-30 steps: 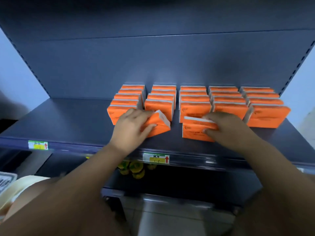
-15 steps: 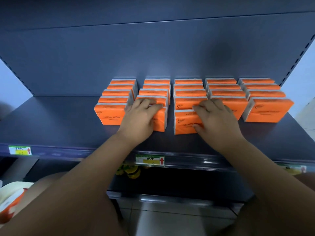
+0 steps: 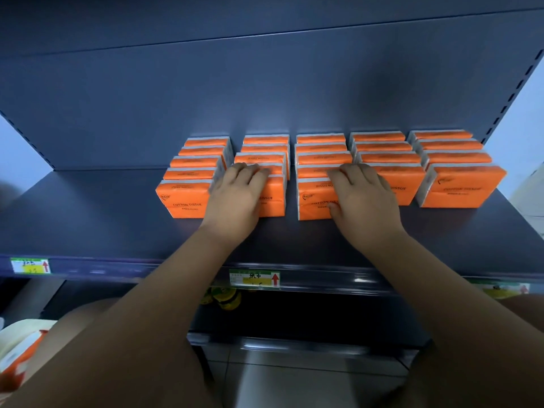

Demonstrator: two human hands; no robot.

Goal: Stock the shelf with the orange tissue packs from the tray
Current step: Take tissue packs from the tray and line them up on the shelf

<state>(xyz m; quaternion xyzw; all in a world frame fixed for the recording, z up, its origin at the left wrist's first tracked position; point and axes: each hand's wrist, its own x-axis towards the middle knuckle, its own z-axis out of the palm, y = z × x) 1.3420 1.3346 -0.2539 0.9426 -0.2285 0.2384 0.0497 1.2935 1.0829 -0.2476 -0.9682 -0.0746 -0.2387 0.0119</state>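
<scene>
Left hand (image 3: 235, 198), right hand (image 3: 365, 198) flat on two front packs (image 3: 272, 195), five rows on shelf (image 3: 88, 219)

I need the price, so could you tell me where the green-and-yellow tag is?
Head view: price tag sits on the shelf's front edge, centre, below the left hand.

Green-yellow price tag with red arrow (image 3: 254, 278) at lower centre of frame, another price tag (image 3: 30, 265) at left edge. Yellow-black packaged items (image 3: 223, 298) below centre, blurred. Grey tiled floor (image 3: 294, 384) along the bottom.
</scene>
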